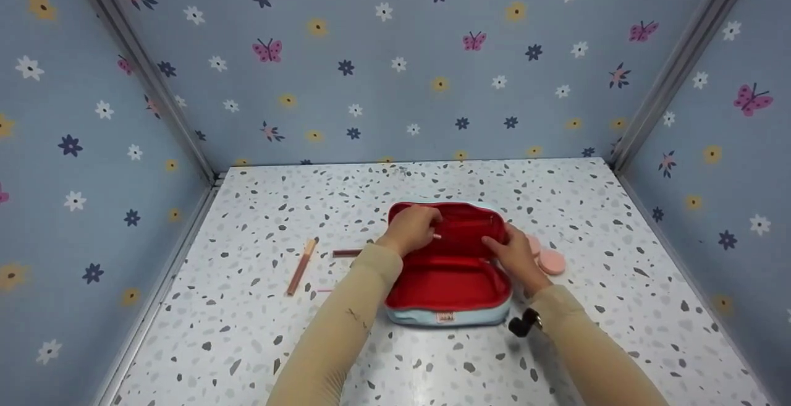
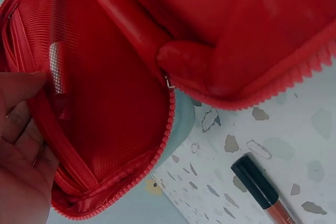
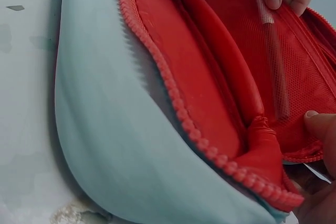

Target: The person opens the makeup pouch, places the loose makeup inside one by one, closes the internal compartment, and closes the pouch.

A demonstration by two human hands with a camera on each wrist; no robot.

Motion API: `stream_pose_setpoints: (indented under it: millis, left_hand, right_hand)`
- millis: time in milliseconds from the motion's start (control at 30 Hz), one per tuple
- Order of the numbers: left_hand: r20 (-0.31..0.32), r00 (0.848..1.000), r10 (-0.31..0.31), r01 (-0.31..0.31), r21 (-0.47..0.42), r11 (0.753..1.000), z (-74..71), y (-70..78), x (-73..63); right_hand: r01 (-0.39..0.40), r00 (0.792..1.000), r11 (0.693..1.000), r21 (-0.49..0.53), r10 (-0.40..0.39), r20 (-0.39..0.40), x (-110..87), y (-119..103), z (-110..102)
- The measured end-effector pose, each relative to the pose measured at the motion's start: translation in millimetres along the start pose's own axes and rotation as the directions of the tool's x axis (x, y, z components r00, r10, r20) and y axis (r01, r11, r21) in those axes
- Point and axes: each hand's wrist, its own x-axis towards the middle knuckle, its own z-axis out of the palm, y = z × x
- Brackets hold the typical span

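Note:
A light blue zip pouch (image 1: 408, 317) with a red lining lies open on the table, its lid raised toward the back. Inside the lid is a red mesh pocket (image 2: 110, 108). A slim tube with a silvery textured band (image 3: 274, 61) shows through the mesh. My left hand (image 1: 412, 230) pinches the pocket's edge close beside the tube's silvery part, thumb on the mesh side and fingers curled behind the edging. On the lid's right side, my right hand (image 1: 516, 257) grips the edge, thumb inside (image 3: 320, 121) and fingers around the outside.
To the left lie a brown tube with a lighter cap (image 1: 301, 267), another brown tube (image 1: 346, 253) partly behind my left arm, and a thin pink stick (image 1: 324, 290). Round pink pads (image 1: 552, 262) sit beside my right hand. Flower-patterned walls (image 1: 395, 84) enclose the table's back and sides.

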Motion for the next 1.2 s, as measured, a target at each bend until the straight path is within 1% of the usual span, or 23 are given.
stream_pose_setpoints:
  millis: [200, 333, 433, 533, 667, 867, 1033, 1200]
  left_hand:
    - [0.011, 1.0, -0.007, 0.007, -0.047, 0.999, -1.7, -1.7, -3.1]
    - [0.02, 1.0, -0.021, 0.023, -0.131, 0.991, -8.0, -4.7, -7.9]
    - [-0.001, 1.0, -0.02, 0.02, -0.195, 0.981, -15.8, -7.6, -13.0]
    - [-0.031, 0.999, -0.01, 0.003, -0.216, 0.976, -24.9, -11.9, -18.0]
    - [-0.036, 0.999, -0.021, 0.013, -0.216, 0.976, -37.7, -21.0, -26.9]
    - [-0.014, 0.997, -0.071, 0.065, -0.251, 0.966, -53.1, -39.7, -44.9]
    - [-0.006, 0.994, -0.108, 0.104, -0.231, 0.967, -59.6, -56.6, -59.9]
    - [-0.01, 0.994, -0.108, 0.103, -0.2, 0.974, -63.2, -71.4, -73.1]
  right_hand:
    - [-0.01, 1.0, 1.0, 0.015, 0.01, 0.0, 0.2, -1, 1]
    - [-0.01, 1.0, 1.0, 0.016, 0.01, 0.0, -0.3, -2, 2]
    - [-0.003, 1.0, 1.0, 0.004, 0.003, 0.0, -1.0, -1, 2]
    - [0.006, 1.0, 1.0, -0.011, -0.007, -0.003, -2.2, -1, 2]
    - [0.016, 1.0, 1.0, -0.022, -0.016, 0.002, -3.2, 0, 2]
    - [-0.003, 1.0, 1.0, -0.024, 0.004, 0.008, -2.7, -2, 0]
    - [-0.018, 1.0, 0.999, -0.033, 0.017, -0.006, -1.8, -2, -1]
    - [-0.004, 1.0, 1.0, -0.024, 0.004, -0.012, -1.9, -1, 0]
